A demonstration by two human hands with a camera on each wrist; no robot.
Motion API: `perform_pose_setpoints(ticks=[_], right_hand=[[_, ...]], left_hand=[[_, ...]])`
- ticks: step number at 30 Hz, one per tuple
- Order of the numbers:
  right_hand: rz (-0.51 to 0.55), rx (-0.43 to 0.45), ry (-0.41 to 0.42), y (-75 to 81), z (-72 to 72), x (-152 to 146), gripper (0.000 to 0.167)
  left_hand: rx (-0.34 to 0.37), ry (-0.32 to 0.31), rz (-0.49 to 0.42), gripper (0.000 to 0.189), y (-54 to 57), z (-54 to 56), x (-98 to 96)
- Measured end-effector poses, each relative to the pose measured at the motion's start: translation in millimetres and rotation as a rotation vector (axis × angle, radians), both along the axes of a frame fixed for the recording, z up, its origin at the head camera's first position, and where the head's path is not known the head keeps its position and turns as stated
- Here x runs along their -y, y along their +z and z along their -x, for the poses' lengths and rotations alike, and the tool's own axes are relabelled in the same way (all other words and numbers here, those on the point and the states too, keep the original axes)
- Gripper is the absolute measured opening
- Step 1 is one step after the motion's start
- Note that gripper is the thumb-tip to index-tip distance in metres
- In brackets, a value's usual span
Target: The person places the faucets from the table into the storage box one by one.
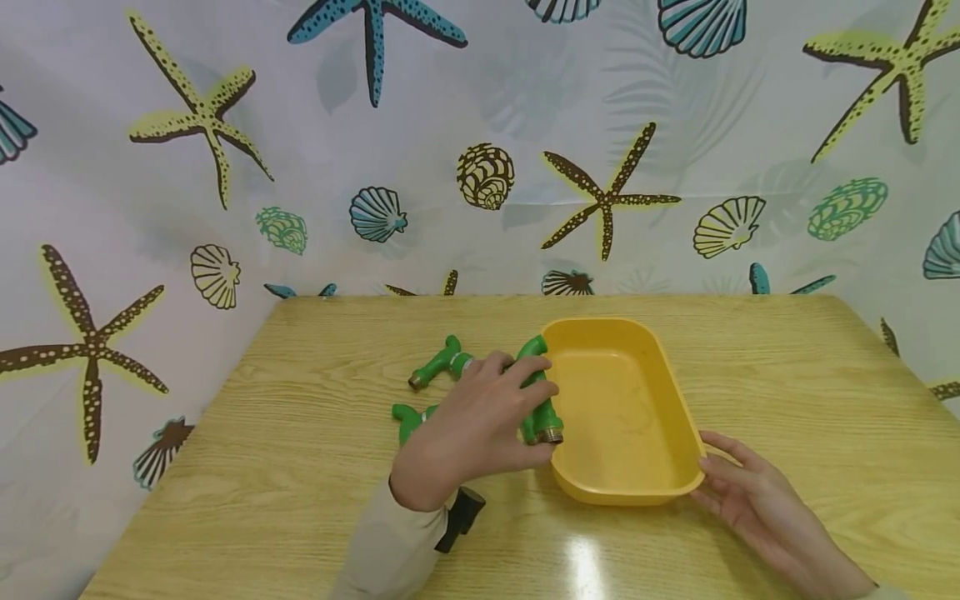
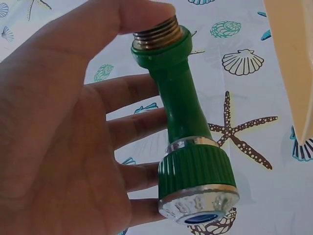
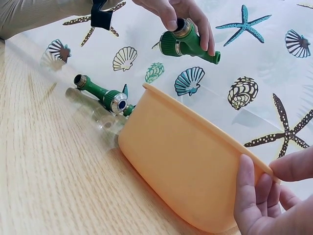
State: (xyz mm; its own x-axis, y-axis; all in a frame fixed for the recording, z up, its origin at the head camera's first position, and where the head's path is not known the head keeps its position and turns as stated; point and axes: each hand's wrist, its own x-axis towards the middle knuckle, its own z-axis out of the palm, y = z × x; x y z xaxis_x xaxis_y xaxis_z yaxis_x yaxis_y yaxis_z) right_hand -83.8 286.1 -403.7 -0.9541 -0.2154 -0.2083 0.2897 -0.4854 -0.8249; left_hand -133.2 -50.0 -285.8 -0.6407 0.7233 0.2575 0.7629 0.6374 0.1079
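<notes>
My left hand (image 1: 483, 417) grips a green tap (image 1: 542, 396) with a threaded brass end, a ribbed collar and a silvery cap. In the left wrist view the thumb presses the threaded end (image 2: 157, 36) while the fingers lie along the far side. The tap is raised above the table, beside the left rim of a yellow plastic basin (image 1: 615, 417). With thumb and fingers, my right hand (image 1: 761, 500) pinches the basin's near right rim. Nothing lies inside the basin.
Two more green taps lie on the wooden table (image 1: 262, 467) left of the basin: one farther back (image 1: 433, 368), another (image 1: 407, 421) partly hidden behind my left hand. A cloth (image 1: 450, 167) with starfish and shells hangs behind the table. A black strap (image 1: 459, 518) circles my left wrist.
</notes>
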Motion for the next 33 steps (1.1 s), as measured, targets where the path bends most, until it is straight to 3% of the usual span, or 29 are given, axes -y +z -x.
perform_pose_setpoints(ticks=[7,13,18,33], right_hand=[[0.026,-0.026,0.023,-3.3,-1.1,-2,0.031],[0.038,-0.025,0.028,-2.7,-0.5,-3,0.03],[0.016,-0.01,0.017,-1.0,-0.4,-1,0.029],[-0.009,0.004,0.004,2.1,-1.1,-1,0.029]], left_hand=[[-0.039,0.039,-0.006,0.045,4.3,6.1,-5.1],[0.036,0.038,0.001,0.045,8.3,8.6,-14.5],[0.034,0.04,-0.011,0.046,10.6,10.1,-21.8],[0.025,-0.016,0.015,0.045,9.8,9.8,-38.0]])
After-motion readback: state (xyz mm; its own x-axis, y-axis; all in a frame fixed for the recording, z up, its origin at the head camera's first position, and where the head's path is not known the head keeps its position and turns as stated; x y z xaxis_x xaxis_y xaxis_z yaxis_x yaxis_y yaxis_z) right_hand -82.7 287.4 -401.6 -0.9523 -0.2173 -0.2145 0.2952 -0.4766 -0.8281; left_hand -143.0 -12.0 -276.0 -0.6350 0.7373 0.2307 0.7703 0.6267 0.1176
